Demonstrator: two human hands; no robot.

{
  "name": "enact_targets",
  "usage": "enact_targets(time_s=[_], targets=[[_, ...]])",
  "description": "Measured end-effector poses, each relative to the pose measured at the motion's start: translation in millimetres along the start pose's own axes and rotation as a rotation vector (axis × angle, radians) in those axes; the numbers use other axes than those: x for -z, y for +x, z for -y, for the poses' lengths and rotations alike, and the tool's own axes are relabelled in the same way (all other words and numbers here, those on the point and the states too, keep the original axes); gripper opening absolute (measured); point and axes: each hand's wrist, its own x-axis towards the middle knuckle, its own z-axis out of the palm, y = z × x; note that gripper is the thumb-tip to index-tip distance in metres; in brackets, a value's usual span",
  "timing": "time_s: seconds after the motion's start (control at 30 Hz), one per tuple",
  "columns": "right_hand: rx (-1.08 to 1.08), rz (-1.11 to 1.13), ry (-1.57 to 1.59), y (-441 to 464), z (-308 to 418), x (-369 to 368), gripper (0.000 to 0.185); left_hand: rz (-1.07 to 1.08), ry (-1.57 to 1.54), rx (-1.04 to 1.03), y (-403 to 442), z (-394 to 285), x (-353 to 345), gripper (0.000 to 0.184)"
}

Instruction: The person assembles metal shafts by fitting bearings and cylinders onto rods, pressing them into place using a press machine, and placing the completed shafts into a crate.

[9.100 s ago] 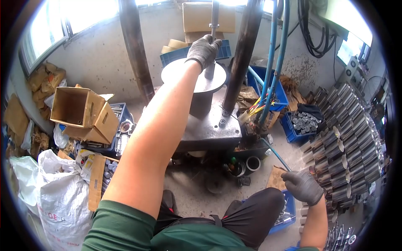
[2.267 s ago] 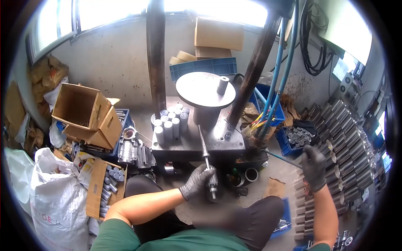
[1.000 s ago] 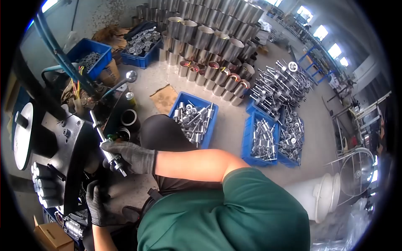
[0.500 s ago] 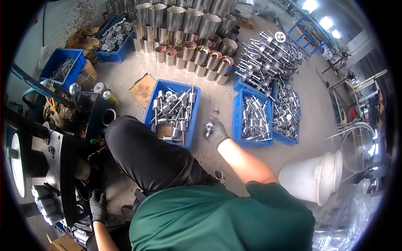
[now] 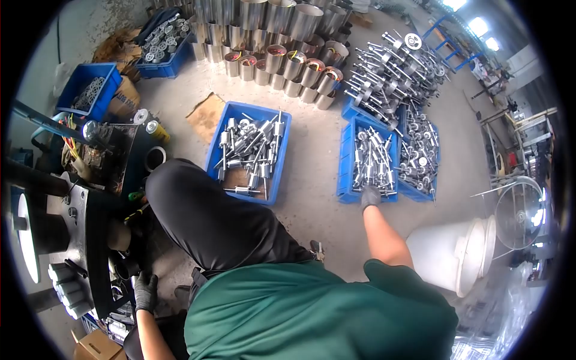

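Observation:
My right hand, in a grey glove, reaches to the near edge of a blue bin on the right. That bin is filled with metal rotor shafts; my right fingertips blend in with them, so their grip is unclear. Low on the left, my gloved left hand rests beside the dark bench machine, fingers stretched and slightly apart, with nothing visible in them. Between my knee and the steel tubes sits another blue bin, holding a heap of similar rotor shafts.
Steel tubes stand stacked at the back. More shafts with discs are piled at the right, beyond the bins. A white bucket lies near my right arm. Flat cardboard lies on the floor.
My right hand has moved right, from the open floor to the right-hand bin. The rotor shaft it held is no longer distinguishable in it. My left hand has stayed by the machine.

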Motion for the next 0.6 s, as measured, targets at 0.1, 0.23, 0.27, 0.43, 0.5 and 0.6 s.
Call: enact_targets(time_s=[0.1,0.23,0.27,0.43,0.5,0.6], targets=[[0.096,0.019,0.043,-45,32,-22,0.017,-0.064,0.020,-0.009,-5,-4,-4,0.031],[0.157,0.385,0.234,-89,40,-110,0.018,-0.064,0.057,-0.060,-15,-19,-3,0.034],[0.182,0.482,0.239,-121,68,-127,0.019,-0.040,0.099,-0.017,-17,-25,-2,0.038],[0.696,0.838,-0.197,-229,167,-203,0.032,-0.021,0.245,0.050,-31,-74,9,0.043],[0.547,1.112,-0.344,-246,179,-241,0.039,-0.029,0.236,0.062,-35,-79,10,0.044],[0.805,1.263,-0.608,-259,169,-286,0.043,-0.046,0.221,0.039,-36,-74,10,0.044]])
